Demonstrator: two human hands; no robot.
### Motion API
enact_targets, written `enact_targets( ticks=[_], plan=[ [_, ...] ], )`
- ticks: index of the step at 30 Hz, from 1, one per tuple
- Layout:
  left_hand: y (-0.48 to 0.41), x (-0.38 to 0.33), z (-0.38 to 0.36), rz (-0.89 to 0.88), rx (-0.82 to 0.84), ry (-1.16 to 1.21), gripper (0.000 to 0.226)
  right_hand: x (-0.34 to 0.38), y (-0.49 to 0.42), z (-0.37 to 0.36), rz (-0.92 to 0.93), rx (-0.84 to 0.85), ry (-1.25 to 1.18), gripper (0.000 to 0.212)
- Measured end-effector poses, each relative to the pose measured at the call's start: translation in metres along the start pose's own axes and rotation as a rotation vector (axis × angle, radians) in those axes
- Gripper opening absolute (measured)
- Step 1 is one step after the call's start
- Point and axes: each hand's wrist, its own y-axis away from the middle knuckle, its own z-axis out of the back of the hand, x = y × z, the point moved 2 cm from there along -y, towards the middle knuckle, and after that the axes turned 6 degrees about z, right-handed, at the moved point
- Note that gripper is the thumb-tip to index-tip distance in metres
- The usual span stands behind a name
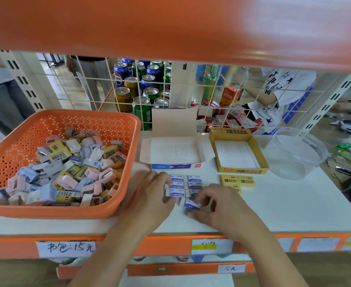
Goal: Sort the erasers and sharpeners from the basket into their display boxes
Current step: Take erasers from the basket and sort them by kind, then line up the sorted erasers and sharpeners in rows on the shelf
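Left hand [156,195]: fingers curled, pinching left end of front-row eraser [176,192] in eraser block [188,181] on shelf [274,204], before white box [176,151]. Right hand [220,206]: thumb and fingertips pinch tilted eraser [192,205], just beside block. Basket [46,210] at left.

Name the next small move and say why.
Probably set the eraser pinched in the right hand into the bottom row of the eraser block, which the left hand holds at its edge; the white display box behind is empty.
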Motion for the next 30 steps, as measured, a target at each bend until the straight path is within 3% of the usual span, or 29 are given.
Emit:
enact_targets(
  ticks=[5,14,30],
  plan=[
    [-0.004,-0.004,-0.004,-0.054,0.016,-0.018,0.052,-0.003,-0.001,0.001,0.022,-0.016,0.091,0.007],
    [-0.008,-0.003,-0.007,-0.124,0.014,-0.003,0.042,-0.004,-0.005,0.001,-0.031,-0.016,0.145,0.027],
    [-0.011,-0.006,-0.016,-0.109,-0.016,-0.014,0.033,-0.011,-0.010,0.003,0.037,-0.032,0.140,0.015]
  ],
)
